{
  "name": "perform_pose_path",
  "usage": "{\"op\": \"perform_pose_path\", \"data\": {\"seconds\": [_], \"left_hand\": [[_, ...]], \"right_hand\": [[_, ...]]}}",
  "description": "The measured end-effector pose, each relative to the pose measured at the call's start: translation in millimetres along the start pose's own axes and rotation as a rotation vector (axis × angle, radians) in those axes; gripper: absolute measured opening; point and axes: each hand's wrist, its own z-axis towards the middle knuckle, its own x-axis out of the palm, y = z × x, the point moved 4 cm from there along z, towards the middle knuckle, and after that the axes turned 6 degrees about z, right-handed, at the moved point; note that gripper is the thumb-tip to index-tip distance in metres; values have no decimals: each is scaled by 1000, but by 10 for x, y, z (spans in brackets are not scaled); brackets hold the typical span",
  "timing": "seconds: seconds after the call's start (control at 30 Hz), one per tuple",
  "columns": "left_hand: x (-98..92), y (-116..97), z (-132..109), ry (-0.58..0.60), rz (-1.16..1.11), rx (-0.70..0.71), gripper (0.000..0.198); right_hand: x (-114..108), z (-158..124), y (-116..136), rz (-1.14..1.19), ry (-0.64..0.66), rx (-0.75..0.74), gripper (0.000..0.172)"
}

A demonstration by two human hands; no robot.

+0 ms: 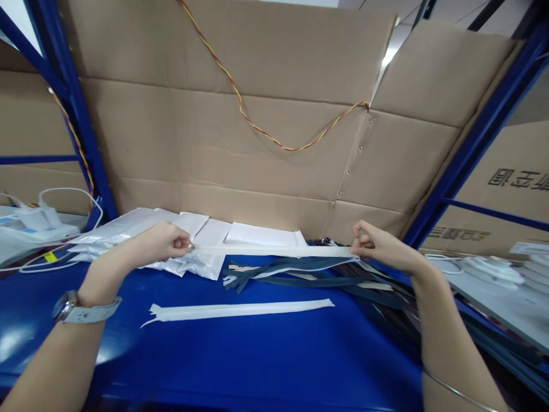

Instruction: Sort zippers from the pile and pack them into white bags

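Note:
A white zipper is stretched level between my two hands, above the blue surface. My left hand pinches its left end, with the fingers curled in. At the other end, my right hand grips the strip between thumb and fingers. Below it a second white zipper lies flat on the blue tabletop, its left end splayed. Behind and under the held zipper, near my right hand, is a loose pile of dark teal zippers with a few white and beige ones among them.
White plastic packets lie at the back left against a cardboard wall. Blue metal posts stand at both sides. White chargers and cables sit at far left; white round devices at far right. A red-yellow wire hangs across the cardboard.

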Motion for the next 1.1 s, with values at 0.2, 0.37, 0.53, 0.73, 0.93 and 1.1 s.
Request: {"op": "perform_pose_path", "data": {"seconds": [0.2,0.37,0.53,0.73,0.93,1.1], "left_hand": [[15,17,-39,155,-1,-65,19],[49,-106,-225,472,-297,-88,19],[106,-106,-385,723,-441,-116,14],[207,-307,-213,633,-470,-9,16],[593,-971,62,217,-348,210,20],[855,-1140,59,32,-149,241,17]], "right_hand": [[-152,-22,-101,-178,-143,-18,25],[-56,-96,-203,-20,91,153,28],[78,-222,-107,132,389,229,35],[199,-23,161,-140,265,69,32],[1195,230,802,-179,58,-427,25],[1908,253,978,-395,95,-578,25]]}}
